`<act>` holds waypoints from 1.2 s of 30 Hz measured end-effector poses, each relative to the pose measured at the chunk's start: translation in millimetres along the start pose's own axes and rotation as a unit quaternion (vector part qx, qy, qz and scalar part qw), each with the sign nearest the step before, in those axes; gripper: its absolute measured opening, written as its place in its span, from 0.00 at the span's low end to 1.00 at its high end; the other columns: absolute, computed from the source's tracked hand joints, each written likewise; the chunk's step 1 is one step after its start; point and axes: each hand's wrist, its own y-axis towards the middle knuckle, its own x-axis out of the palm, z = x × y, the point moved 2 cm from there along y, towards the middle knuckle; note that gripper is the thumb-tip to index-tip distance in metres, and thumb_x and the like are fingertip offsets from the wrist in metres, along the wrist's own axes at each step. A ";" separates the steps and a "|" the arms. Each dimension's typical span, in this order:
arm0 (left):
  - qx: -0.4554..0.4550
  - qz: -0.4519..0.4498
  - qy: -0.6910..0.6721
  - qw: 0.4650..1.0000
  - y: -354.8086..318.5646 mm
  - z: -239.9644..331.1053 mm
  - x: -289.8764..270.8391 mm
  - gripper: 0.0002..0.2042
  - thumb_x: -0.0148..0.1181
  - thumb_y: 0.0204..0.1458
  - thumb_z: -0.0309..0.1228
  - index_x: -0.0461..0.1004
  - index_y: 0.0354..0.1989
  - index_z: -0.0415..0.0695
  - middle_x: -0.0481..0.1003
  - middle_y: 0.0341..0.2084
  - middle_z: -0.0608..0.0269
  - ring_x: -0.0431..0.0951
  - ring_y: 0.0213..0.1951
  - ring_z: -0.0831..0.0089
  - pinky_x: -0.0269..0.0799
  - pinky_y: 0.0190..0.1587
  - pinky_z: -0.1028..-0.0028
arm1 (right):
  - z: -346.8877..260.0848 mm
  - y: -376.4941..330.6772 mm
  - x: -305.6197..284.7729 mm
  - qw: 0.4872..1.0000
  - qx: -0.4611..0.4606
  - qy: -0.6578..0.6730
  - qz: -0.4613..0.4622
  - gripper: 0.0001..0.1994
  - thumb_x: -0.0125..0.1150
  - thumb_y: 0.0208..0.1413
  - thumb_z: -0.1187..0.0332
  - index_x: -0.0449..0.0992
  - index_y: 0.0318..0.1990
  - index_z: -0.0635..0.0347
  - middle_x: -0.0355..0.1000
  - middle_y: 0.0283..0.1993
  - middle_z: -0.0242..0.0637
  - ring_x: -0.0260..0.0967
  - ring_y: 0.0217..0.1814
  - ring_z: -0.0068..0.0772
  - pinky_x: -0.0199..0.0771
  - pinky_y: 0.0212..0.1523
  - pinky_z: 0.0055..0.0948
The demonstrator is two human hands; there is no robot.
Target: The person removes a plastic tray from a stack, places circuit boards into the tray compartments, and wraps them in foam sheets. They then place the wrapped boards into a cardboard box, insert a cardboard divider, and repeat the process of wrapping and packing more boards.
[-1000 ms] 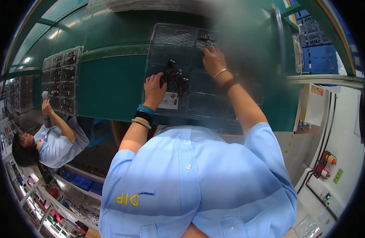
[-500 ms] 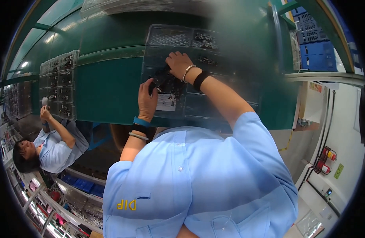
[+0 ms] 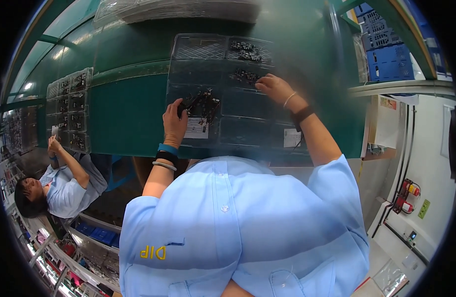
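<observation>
A clear plastic compartment tray [image 3: 245, 129] lies on the green bench in front of me. My left hand [image 3: 174, 123] is at its left side, thumb and fingers curled around a small black object [image 3: 182, 109] whose kind I cannot make out. Beside it, a pile of small black and metallic parts [image 3: 206, 106] sits in one compartment, above a white label [image 3: 197, 128]. My right hand [image 3: 277, 90] is over the tray's right part with its fingertips together, next to a compartment of small parts [image 3: 244, 75]; whatever is in them is hidden. More metallic parts [image 3: 246, 51] fill a far compartment.
At the far left, a person [image 3: 64, 183] in a light blue shirt works beside another compartment tray [image 3: 69, 111]. A stack of clear trays [image 3: 188, 12] stands at the back. Blue crates [image 3: 390, 64] are at the far right. A second white label [image 3: 291, 137] shows near the tray's front right.
My right hand has moved right from above the left pile to the tray's right part, uncovering the pile. My left hand stays by the black object. The view has shifted slightly.
</observation>
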 end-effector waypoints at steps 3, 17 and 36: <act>0.003 0.000 0.031 1.000 0.2 3.4 2.1 0.20 0.56 0.49 0.24 0.68 0.52 0.48 0.72 0.39 0.56 0.72 0.43 0.56 0.67 0.46 0.63 | 24.9 6.9 6.7 0.999 -0.004 0.033 -0.021 0.13 0.52 0.57 0.58 0.76 0.42 0.56 0.75 0.38 0.42 0.73 0.41 0.46 0.73 0.42 0.36; -0.004 -0.004 0.064 0.998 -1.1 3.6 1.4 0.19 0.56 0.49 0.26 0.68 0.52 0.49 0.72 0.41 0.58 0.73 0.44 0.58 0.65 0.50 0.65 | 5.1 23.6 13.1 0.989 -0.003 -0.149 0.018 0.12 0.56 0.55 0.61 0.74 0.45 0.51 0.74 0.41 0.39 0.72 0.44 0.44 0.72 0.44 0.40; -0.184 0.044 -0.311 0.931 -0.5 -5.8 -28.6 0.17 0.53 0.56 0.26 0.65 0.55 0.40 0.73 0.40 0.61 0.73 0.40 0.77 0.71 0.44 0.78 | -131.8 62.9 105.2 0.903 -0.293 -0.309 -0.052 0.09 0.57 0.49 0.67 0.78 0.38 0.51 0.69 0.41 0.31 0.62 0.51 0.33 0.61 0.51 0.34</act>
